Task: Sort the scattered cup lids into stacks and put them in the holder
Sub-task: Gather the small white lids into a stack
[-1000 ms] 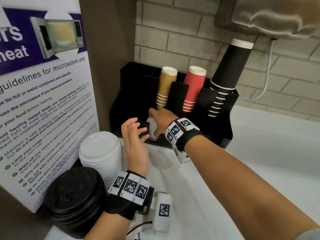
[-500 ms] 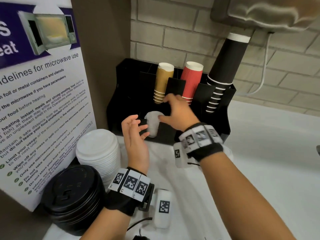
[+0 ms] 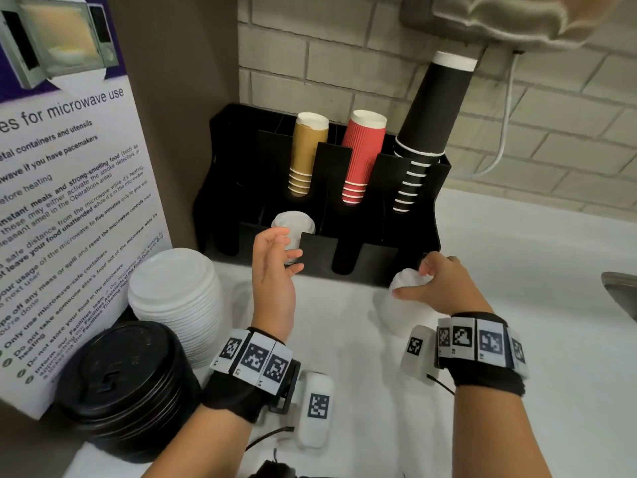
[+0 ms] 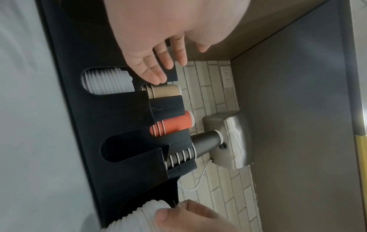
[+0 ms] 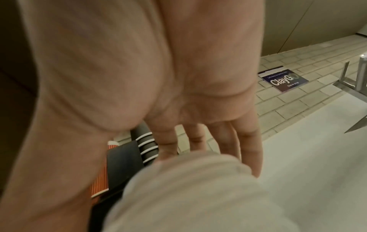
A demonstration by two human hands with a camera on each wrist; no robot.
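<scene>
A stack of small white lids (image 3: 293, 222) (image 4: 107, 81) stands in the front left slot of the black holder (image 3: 406, 243) (image 4: 99, 125). My left hand (image 3: 291, 251) (image 4: 163, 69) hovers open just in front of that slot, holding nothing. A second stack of small white lids (image 3: 401, 305) (image 4: 139, 219) (image 5: 188, 196) stands on the white counter in front of the holder's right end. My right hand (image 3: 413, 281) (image 4: 178, 213) (image 5: 198, 141) grips its top between thumb and fingers.
A stack of large white lids (image 3: 175, 294) and a stack of black lids (image 3: 127, 384) stand at the left by a microwave poster (image 3: 69, 201). The holder's back slots hold tan, red and black cups (image 3: 365, 157). A sink edge (image 3: 620, 291) shows at right.
My right hand let go of the lid stack in the holder slot and swung right and down onto the second stack on the counter. The left hand barely moved.
</scene>
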